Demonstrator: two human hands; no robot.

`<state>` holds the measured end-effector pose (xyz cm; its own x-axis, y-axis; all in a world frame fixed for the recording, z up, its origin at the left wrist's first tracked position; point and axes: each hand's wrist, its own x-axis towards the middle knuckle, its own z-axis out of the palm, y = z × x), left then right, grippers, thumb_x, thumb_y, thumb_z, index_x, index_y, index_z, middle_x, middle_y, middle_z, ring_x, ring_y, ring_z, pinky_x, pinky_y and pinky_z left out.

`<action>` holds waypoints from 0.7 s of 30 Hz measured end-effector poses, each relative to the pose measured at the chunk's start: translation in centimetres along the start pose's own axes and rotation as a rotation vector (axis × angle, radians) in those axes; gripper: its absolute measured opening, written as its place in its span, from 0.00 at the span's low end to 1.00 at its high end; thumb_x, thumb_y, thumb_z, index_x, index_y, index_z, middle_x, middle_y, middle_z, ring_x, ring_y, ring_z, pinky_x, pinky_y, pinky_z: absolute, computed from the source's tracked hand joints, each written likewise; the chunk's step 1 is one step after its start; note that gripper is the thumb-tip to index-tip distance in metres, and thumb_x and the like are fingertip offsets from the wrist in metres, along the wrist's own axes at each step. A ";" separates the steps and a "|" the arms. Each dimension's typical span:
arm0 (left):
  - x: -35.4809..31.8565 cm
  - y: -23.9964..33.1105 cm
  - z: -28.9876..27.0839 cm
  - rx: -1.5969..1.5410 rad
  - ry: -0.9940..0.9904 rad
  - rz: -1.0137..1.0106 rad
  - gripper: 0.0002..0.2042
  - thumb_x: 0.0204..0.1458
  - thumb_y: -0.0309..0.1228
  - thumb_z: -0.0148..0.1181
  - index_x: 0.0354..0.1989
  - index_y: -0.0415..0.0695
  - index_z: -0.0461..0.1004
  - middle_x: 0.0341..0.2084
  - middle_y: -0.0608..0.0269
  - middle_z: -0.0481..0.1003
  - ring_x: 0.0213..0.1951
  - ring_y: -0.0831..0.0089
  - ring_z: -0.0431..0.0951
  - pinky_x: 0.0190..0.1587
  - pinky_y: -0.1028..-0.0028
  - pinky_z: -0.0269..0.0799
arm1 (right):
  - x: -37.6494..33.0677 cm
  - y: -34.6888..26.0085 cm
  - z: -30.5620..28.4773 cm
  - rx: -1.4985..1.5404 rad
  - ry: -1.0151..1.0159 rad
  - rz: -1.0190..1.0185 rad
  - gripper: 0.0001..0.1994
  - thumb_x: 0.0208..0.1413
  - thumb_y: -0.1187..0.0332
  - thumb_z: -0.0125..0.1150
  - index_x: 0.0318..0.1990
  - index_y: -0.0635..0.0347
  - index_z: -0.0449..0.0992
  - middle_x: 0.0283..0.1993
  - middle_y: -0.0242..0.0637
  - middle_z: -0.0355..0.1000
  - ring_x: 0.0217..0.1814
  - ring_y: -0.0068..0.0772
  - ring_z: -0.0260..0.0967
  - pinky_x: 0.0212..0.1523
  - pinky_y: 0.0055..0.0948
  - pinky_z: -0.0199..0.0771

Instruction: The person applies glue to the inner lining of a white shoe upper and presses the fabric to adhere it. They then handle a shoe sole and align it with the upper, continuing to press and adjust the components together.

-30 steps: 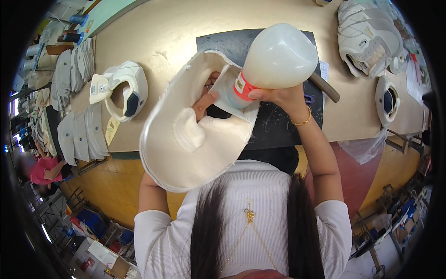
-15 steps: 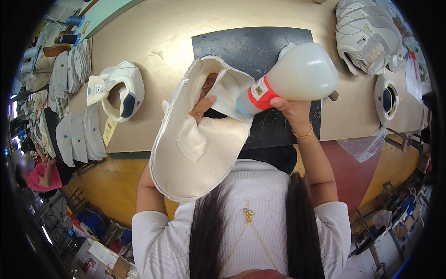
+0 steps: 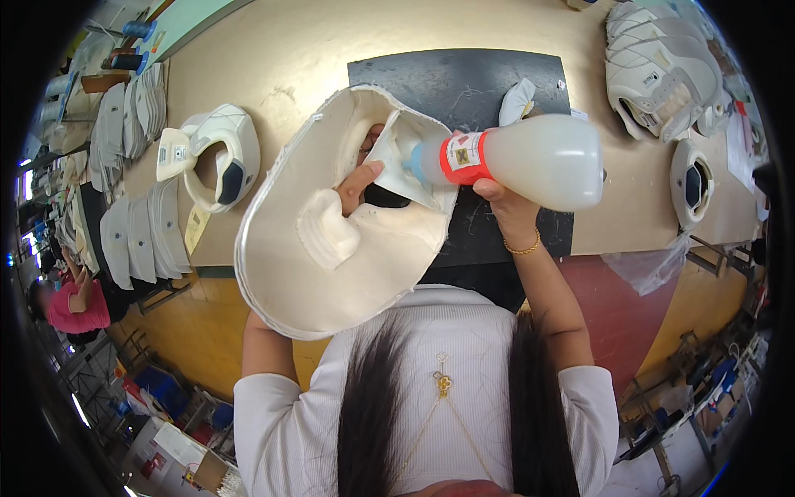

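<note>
A person seen from above works at a tan tabletop (image 3: 273,58) with a dark mat (image 3: 464,83) in the middle. The left hand (image 3: 358,184) grips a cream shoe upper (image 3: 323,248), held up above the tabletop's near edge, inner side facing the camera; the fingers reach through its opening while the forearm is hidden behind it. The right hand (image 3: 499,201) grasps a translucent squeeze bottle (image 3: 530,161) with a red band, tipped sideways so its blue nozzle touches a white flap inside the upper. A gold bracelet (image 3: 522,247) circles the right wrist.

Around them: a finished white upper (image 3: 217,153) to the left, flat stacks of grey-white cut pieces (image 3: 132,232) beyond it, more white uppers (image 3: 658,70) at far right, and a clear plastic bag (image 3: 650,267) hanging off the tabletop's edge. The raised upper blocks part of the mat.
</note>
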<state>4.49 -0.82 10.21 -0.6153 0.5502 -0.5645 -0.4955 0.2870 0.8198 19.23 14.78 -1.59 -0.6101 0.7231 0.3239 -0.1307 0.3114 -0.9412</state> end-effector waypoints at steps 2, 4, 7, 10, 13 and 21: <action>1.0 -0.5 -0.5 -0.046 -0.035 0.028 0.22 0.58 0.31 0.53 0.61 0.36 0.63 0.51 0.55 0.73 0.55 0.65 0.74 0.55 0.71 0.72 | 0.3 -0.2 0.4 0.034 0.006 0.013 0.29 0.42 0.46 0.75 0.44 0.59 0.77 0.41 0.33 0.77 0.42 0.30 0.75 0.44 0.32 0.76; 1.6 -0.8 -1.0 -0.078 -0.050 0.039 0.22 0.58 0.31 0.52 0.61 0.36 0.63 0.51 0.54 0.73 0.54 0.64 0.74 0.54 0.70 0.73 | 0.6 -0.5 0.2 -0.020 -0.019 0.005 0.29 0.41 0.46 0.76 0.44 0.59 0.77 0.42 0.33 0.77 0.42 0.30 0.75 0.44 0.32 0.77; 2.2 -1.2 -1.4 -0.114 -0.075 0.044 0.22 0.58 0.31 0.51 0.60 0.36 0.63 0.50 0.53 0.74 0.54 0.63 0.75 0.53 0.69 0.74 | 1.0 -0.8 -0.6 -0.109 -0.060 0.006 0.28 0.40 0.49 0.77 0.44 0.58 0.77 0.42 0.32 0.77 0.42 0.29 0.75 0.45 0.32 0.77; 2.8 -1.6 -1.7 -0.140 -0.096 0.041 0.22 0.58 0.32 0.51 0.60 0.35 0.63 0.50 0.52 0.74 0.53 0.62 0.75 0.52 0.67 0.76 | 1.2 -1.0 -0.2 -0.006 -0.056 0.013 0.27 0.39 0.53 0.79 0.45 0.58 0.77 0.42 0.31 0.77 0.43 0.29 0.75 0.45 0.32 0.77; 3.6 -2.2 -2.1 -0.179 -0.131 0.029 0.22 0.58 0.33 0.50 0.60 0.35 0.63 0.50 0.51 0.74 0.52 0.61 0.76 0.51 0.66 0.77 | 1.0 -0.3 -0.1 -0.067 -0.091 -0.122 0.28 0.37 0.56 0.80 0.45 0.58 0.77 0.42 0.31 0.77 0.44 0.29 0.75 0.46 0.31 0.77; 6.6 -5.2 -3.0 -0.325 -0.299 -0.011 0.23 0.57 0.34 0.48 0.59 0.34 0.64 0.49 0.48 0.75 0.50 0.58 0.78 0.48 0.62 0.81 | 1.5 -0.5 0.8 0.218 -0.077 0.020 0.28 0.40 0.57 0.79 0.48 0.59 0.76 0.49 0.34 0.75 0.50 0.31 0.73 0.51 0.33 0.75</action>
<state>1.11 -1.00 1.93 -0.4283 0.7648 -0.4813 -0.6976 0.0586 0.7141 17.70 15.21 -0.68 -0.6708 0.6762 0.3047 -0.2783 0.1512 -0.9485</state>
